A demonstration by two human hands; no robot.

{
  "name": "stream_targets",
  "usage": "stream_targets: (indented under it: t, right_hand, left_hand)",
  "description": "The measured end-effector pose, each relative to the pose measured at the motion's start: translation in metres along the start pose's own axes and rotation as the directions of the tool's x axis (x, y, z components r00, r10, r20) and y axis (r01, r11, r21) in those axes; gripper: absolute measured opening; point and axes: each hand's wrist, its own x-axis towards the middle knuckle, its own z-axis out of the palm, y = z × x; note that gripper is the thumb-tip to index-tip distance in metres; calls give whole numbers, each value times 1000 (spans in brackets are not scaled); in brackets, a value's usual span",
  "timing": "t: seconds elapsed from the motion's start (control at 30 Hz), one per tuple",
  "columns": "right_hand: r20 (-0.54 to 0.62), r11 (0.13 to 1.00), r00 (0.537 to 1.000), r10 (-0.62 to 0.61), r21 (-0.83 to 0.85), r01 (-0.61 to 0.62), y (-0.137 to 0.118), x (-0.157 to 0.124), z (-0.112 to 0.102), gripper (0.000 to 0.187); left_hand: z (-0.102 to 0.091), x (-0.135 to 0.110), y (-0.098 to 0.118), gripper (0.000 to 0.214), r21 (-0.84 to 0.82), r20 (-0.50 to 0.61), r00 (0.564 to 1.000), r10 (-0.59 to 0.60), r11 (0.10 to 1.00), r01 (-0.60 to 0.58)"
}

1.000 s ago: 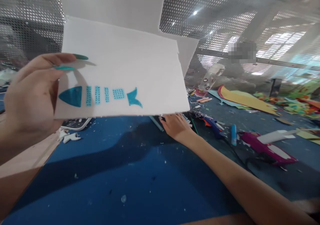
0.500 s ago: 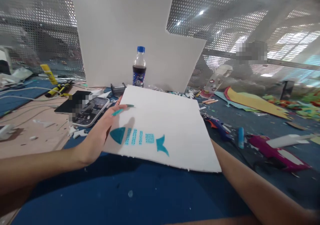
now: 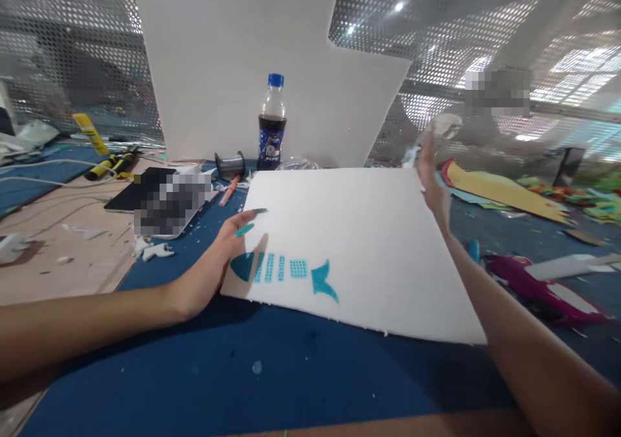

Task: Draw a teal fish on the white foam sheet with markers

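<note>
Blue table [image 3: 194, 385] is nearest, the white board [image 3: 378, 249] over it, long from left to right. The left hand [image 3: 230, 246] grips its left edge; the right hand [image 3: 433, 185] is by its right edge, but I cannot tell its grip. A bottle [image 3: 272, 133] stands behind.

The foam board [image 3: 373, 223] is between the left hand [image 3: 212, 259] and right hand [image 3: 435, 188], fish drawing [image 3: 298, 269] at its near left; the Pepsi bottle [image 3: 272, 133] stands behind, spool [image 3: 230, 165] to its left; paper sheets [image 3: 507, 190] lie far right.
</note>
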Motion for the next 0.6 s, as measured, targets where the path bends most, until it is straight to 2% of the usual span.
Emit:
stream_targets:
  t: [0.07, 0.13, 0.23, 0.3, 0.33, 0.37, 0.4, 0.43, 0.53, 0.6]
  right_hand:
    - [-1, 976, 997, 83, 200, -81, 12, -2, -2, 46]
    - [10, 862, 979, 204, 472, -185, 21, -3, -4, 49]
    - [68, 563, 917, 393, 771, -298, 22, 0, -7, 39]
    - [174, 281, 886, 431, 907, -315, 14, -1, -13, 36]
    - [249, 123, 895, 370, 942, -313, 8, -2, -18, 35]
    - [317, -29, 916, 246, 947, -320, 2, -4, -24, 31]
    - [377, -146, 922, 89, 921, -362, -4, -7, -32, 33]
    - [435, -200, 900, -25, 880, -431, -10, -10, -40, 35]
    - [473, -338, 868, -152, 800, -495, -28, -27, -67, 34]
    - [416, -350, 823, -387, 760, -548, -39, -47, -83, 43]
  left_hand:
    - [0, 1, 1, 72, 25, -16, 999, -40, 999, 40]
    - [-1, 3, 0, 69, 49, 4, 998, -58, 997, 58]
    - [-3, 5, -4, 72, 136, 110, 994, -2, 991, -13]
    - [-6, 6, -6, 75, 203, 191, 981, 43, 976, -82]
    - [-7, 6, -7, 77, 220, 224, 973, 52, 970, -102]
    - [-8, 5, -7, 78, 238, 243, 968, 59, 964, -119]
    - [-9, 4, -7, 79, 272, 248, 966, 67, 953, -136]
    - [-11, 2, -7, 79, 330, 241, 967, 78, 931, -157]
    - [-14, -5, -8, 72, 579, 181, 966, 186, 773, -257]
    - [-15, -10, -9, 60, 685, 159, 920, 357, 632, -363]
